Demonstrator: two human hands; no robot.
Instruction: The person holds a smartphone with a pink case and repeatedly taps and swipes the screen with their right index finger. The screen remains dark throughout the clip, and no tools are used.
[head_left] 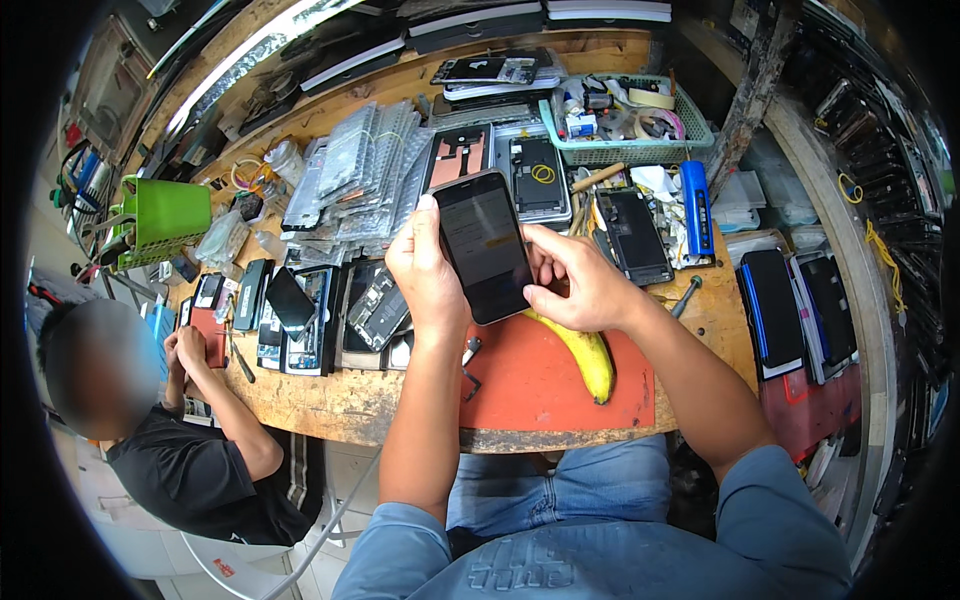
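A dark smartphone [484, 245] is held up over the bench, its screen lit dimly and facing me. My left hand [430, 270] wraps its left edge, thumb along the side. On the opposite edge, my right hand [580, 275] grips with bent fingers, the thumb at the lower right corner. Below the right hand, a yellow banana [588, 362] lies on a red mat [520, 385], its upper end hidden by the hand and phone. A small dark part [470, 365] sits on the mat by my left wrist.
Opened phones [380, 310] and bubble-wrapped packs [365, 170] crowd the bench's left and back. A green basket [630, 150] of supplies stands behind, with a blue tool [695, 210] at right. A screwdriver [686, 297] lies near my right forearm. Another person [215, 470] works at the left.
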